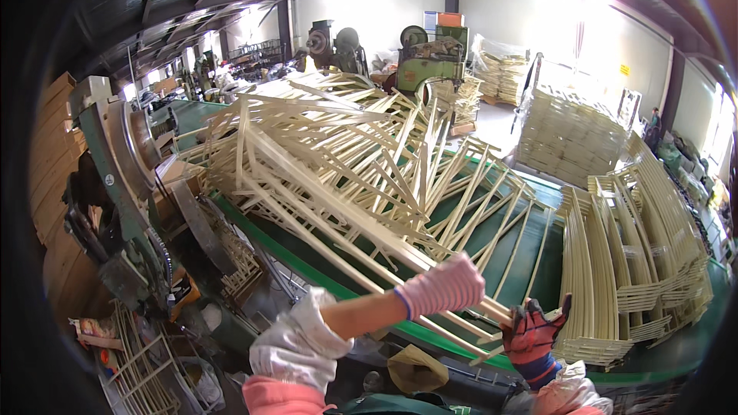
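One long, cream, ladder-like, seemingly metal frame (361, 220) is held over the near edge of a flat green worktable (549, 286), gripped by the pink-striped, gloved left hand (443, 287); its end apparently steadied by the red-and-black-gloved right hand (533, 332), fingers half-spread.

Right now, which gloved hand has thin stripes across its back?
The left hand: pale pink with fine stripes, whereas the right hand shows red and dark patches there.
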`<act>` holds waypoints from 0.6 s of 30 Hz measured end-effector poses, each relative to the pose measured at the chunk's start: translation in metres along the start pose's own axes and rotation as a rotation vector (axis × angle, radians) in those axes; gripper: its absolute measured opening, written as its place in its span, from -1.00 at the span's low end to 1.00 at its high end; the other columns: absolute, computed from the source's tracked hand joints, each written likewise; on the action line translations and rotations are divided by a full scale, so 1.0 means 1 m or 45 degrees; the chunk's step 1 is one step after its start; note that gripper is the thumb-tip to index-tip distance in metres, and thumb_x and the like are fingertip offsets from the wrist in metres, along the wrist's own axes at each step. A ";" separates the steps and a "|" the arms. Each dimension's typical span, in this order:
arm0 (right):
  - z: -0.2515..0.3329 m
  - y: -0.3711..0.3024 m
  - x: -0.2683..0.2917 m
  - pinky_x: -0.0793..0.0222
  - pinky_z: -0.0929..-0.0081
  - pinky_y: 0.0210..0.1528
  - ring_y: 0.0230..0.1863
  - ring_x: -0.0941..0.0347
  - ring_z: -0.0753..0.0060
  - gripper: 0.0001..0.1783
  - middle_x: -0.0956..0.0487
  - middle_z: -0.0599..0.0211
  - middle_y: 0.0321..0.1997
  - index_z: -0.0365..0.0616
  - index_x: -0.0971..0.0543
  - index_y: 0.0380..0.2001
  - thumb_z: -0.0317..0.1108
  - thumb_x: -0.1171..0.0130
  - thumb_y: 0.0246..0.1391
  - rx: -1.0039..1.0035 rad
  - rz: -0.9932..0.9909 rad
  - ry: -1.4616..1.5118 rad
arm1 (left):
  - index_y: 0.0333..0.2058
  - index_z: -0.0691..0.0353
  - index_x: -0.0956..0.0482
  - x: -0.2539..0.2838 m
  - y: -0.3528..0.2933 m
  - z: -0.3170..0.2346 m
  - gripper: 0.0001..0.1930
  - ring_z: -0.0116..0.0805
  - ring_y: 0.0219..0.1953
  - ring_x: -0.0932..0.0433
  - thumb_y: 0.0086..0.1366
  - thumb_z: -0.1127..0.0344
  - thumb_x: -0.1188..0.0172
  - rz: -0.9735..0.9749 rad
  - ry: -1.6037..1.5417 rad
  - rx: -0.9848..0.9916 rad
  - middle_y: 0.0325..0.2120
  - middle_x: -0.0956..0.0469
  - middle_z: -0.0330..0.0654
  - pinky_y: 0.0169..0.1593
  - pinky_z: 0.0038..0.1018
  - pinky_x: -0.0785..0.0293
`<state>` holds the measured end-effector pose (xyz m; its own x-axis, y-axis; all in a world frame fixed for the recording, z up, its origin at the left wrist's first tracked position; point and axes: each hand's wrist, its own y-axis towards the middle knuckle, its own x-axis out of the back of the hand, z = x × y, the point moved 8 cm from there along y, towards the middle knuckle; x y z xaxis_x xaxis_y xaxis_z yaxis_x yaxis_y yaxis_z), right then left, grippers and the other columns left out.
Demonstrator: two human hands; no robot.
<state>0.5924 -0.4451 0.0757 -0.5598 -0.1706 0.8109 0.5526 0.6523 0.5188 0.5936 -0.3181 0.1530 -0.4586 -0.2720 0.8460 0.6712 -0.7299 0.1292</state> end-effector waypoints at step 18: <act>0.077 0.315 0.007 -0.18 -0.08 -0.17 -0.20 -0.38 0.03 -0.24 -0.50 0.23 -0.35 -0.16 -0.42 -0.03 0.08 -0.28 -0.28 -0.249 -0.665 0.696 | -0.47 0.15 -0.61 -0.042 0.007 0.382 -0.85 -0.12 -0.27 -0.52 -0.06 0.27 -0.25 0.199 0.145 0.250 -0.41 -0.55 -0.10 -0.10 -0.32 -0.42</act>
<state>0.7145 -0.1840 0.2239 -0.4215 -0.7926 0.4406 0.4289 0.2538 0.8670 0.8402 -0.0725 0.3157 -0.3954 -0.4489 0.8013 0.8340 -0.5410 0.1085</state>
